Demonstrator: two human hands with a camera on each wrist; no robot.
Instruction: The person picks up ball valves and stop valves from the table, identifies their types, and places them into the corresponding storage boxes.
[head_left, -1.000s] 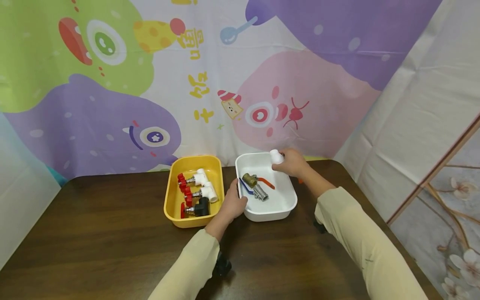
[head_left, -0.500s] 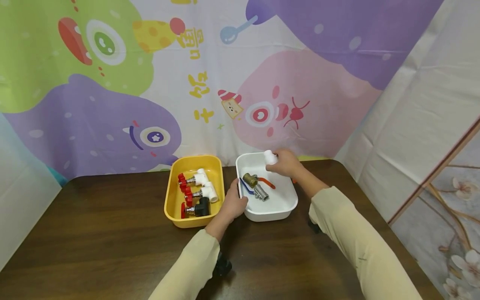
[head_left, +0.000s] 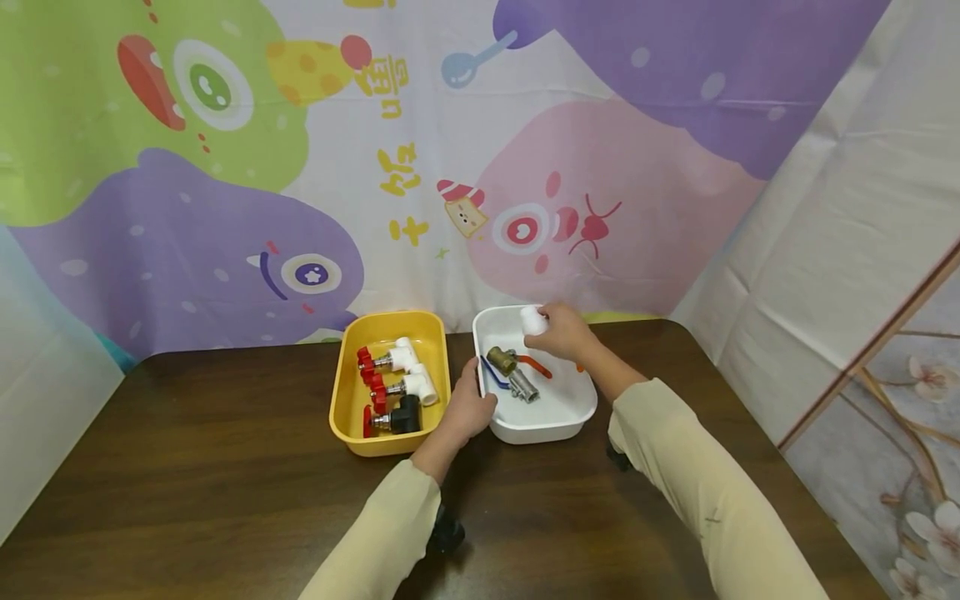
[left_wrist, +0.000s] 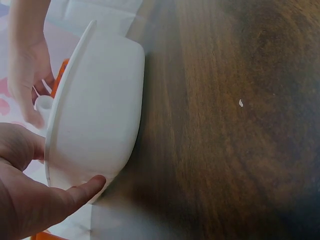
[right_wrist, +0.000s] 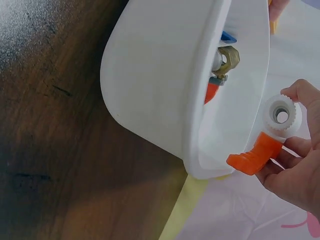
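My left hand (head_left: 467,406) grips the left rim of the white tray (head_left: 562,407); in the left wrist view its thumb (left_wrist: 85,192) lies along the tray's outer wall. Over the back of that tray, my right hand (head_left: 564,335) holds a white plastic valve (head_left: 533,320). The right wrist view shows the valve's round ribbed end and its orange handle (right_wrist: 256,154), with the fingers around the body. On the tray floor lie a brass ball valve (head_left: 501,360) with metal parts, a silver valve (head_left: 523,387), a blue lever (head_left: 492,373) and an orange lever (head_left: 535,365).
A yellow tray (head_left: 337,408) stands left of the white one. In it lie two white tee valves (head_left: 418,384) with red handles and a black one (head_left: 406,415). Both trays sit near the back of a dark wooden table (head_left: 225,467), before a printed cloth (head_left: 420,275).
My right hand has moved left and slightly lower with the white valve, further over the white tray. The left hand stays on the tray's rim.
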